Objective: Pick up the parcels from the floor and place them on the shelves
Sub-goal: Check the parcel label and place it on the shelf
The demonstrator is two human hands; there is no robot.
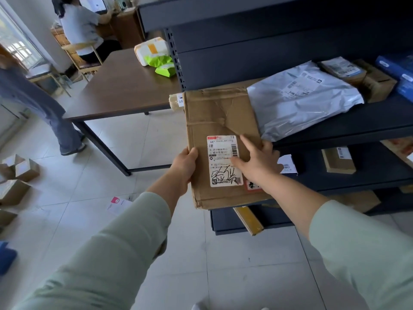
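I see the left hand [185,167] gripping the box [221,148] at its 9 o'clock edge, thumb on top. The right hand [260,163] lies flat and spread on the lid, at 3 o'clock from the label [224,161]. The box's far end rests on the shelf [368,118], touching a grey bag [304,97] at 2 o'clock; its near end overhangs. Small boxes [15,177] lie on the floor [85,189] at 9 o'clock.
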